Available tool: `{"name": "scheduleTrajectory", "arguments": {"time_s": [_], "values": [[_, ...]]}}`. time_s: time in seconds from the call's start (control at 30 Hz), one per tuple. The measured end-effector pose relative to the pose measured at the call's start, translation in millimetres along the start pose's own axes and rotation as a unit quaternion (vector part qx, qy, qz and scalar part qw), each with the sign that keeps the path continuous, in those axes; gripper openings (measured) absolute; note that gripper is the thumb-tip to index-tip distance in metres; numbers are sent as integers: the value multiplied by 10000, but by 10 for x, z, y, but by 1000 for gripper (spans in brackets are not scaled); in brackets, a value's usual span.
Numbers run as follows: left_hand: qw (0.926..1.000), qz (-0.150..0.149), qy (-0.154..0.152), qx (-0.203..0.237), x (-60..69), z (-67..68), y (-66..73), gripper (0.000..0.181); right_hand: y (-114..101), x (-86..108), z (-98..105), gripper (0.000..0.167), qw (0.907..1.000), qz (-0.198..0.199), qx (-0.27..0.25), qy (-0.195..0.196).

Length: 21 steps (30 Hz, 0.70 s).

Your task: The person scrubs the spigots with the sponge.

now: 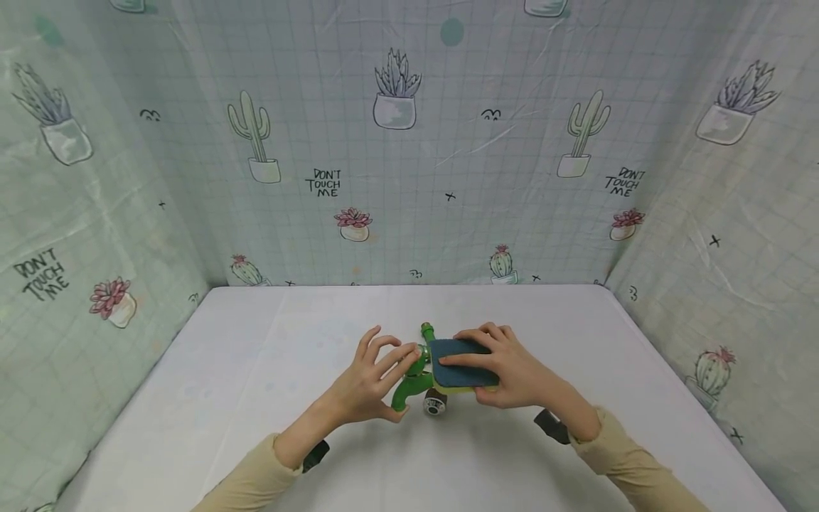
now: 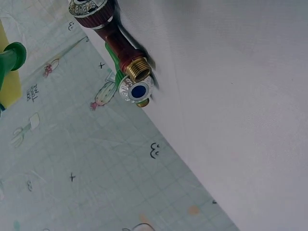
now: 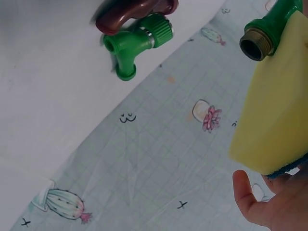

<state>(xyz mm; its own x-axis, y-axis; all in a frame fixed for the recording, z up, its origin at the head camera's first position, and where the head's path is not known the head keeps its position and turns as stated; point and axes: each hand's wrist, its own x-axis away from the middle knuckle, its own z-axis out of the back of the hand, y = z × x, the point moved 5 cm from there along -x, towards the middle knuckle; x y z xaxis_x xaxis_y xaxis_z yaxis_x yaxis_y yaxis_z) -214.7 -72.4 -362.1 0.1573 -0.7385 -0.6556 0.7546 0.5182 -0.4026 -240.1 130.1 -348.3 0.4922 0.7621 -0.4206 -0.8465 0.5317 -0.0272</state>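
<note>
We see a glossy green tap [image 1: 411, 388], with a curved spout and brass-coloured threaded end, at the left of the sponge [image 1: 462, 377], by its yellow side. Our left hand [image 1: 370, 382] pinches the tap; our right hand [image 1: 515, 364] grips the sponge, blue face up. A brown tap [image 1: 435, 404] shows on the sponge's near side. The white desk [image 1: 307, 341] stretches widely either side of the sponge, its far edge well beyond.
</note>
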Motion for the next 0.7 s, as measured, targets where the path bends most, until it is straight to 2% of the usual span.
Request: {"name": "scheduleTrajectory", "arguments": {"time_s": [0.3, 0.7], "values": [[10000, 40, 5, -13, 14, 4, 4, 97, 5, 2, -60, 61, 9996, -22, -251, 114], [9999, 55, 105, 105, -5, 0, 0, 98, -40, -9, -101, 61, 9987, 201, -426, 186]]}}
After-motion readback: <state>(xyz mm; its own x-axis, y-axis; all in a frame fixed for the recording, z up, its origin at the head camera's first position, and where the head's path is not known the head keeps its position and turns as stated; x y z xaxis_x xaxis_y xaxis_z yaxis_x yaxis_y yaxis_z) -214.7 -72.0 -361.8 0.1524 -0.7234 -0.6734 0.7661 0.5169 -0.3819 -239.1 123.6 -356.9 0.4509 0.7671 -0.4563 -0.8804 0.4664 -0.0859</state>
